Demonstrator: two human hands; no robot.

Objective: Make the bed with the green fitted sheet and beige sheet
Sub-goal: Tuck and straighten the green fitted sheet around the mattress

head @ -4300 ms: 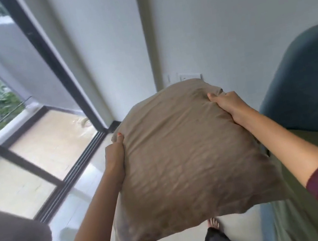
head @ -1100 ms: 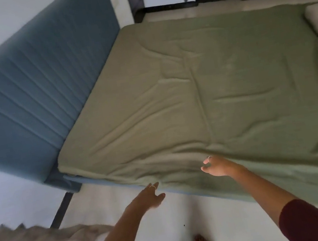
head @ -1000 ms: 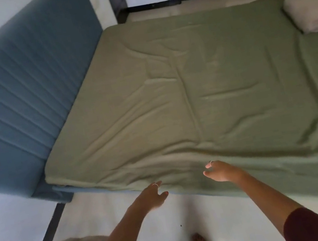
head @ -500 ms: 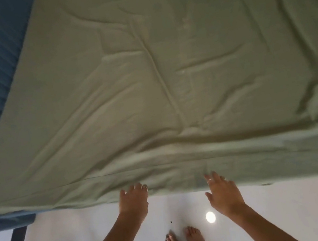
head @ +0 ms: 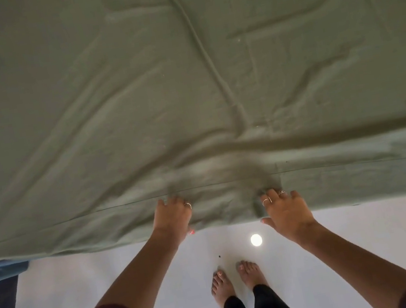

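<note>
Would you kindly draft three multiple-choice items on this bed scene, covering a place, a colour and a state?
1. Where are both hands?
A. at the sheet's near edge
B. on the headboard
C. on the floor

2. What colour is the fitted sheet?
A. white
B. green
C. red

3. How does the sheet's surface look?
A. perfectly smooth
B. wrinkled
C. rolled up

Key: 1 A, the left hand and right hand touch the hanging edge; 2 B, the fitted sheet is green; 3 B, creases run across it.
</note>
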